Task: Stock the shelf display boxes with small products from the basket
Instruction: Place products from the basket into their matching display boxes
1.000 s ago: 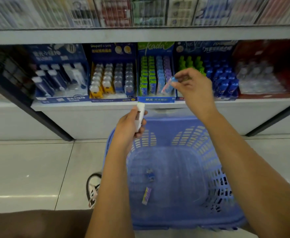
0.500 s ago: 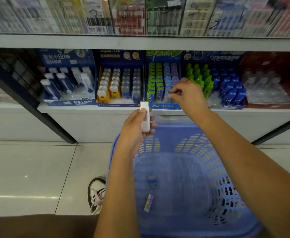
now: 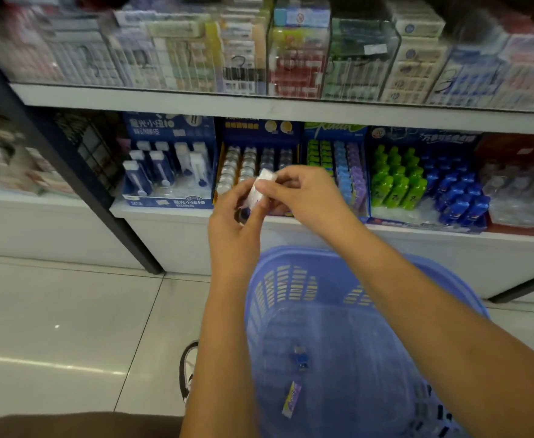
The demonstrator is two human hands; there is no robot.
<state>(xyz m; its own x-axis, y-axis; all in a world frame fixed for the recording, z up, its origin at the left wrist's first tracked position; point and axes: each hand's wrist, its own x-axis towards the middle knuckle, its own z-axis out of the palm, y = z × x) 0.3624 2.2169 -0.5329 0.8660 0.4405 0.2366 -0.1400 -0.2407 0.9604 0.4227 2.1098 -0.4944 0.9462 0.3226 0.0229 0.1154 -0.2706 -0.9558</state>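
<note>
My left hand (image 3: 232, 222) grips a small white product with a dark blue end (image 3: 257, 192) in front of the lower shelf. My right hand (image 3: 309, 197) pinches the upper end of the same white product. Below my arms stands the blue plastic basket (image 3: 294, 279); a small blue item (image 3: 300, 358) and a purple-and-yellow packet (image 3: 291, 398) lie on its bottom. Display boxes line the shelf: a blue box of white products (image 3: 171, 165), a box of round items (image 3: 253, 159), a box of green, blue and purple sticks (image 3: 338, 165), and green and blue bottles (image 3: 423, 184).
The white shelf edge (image 3: 164, 213) runs across in front of my hands. A black shelf post (image 3: 69, 159) slants down to the left. An upper shelf (image 3: 259, 58) holds packed goods behind clear plastic. A shoe (image 3: 188, 371) rests on the tiled floor beside the basket.
My right hand has left the box of coloured sticks without the stick it carried and come over to the white product in my left hand. The view has tilted upward and shifted.
</note>
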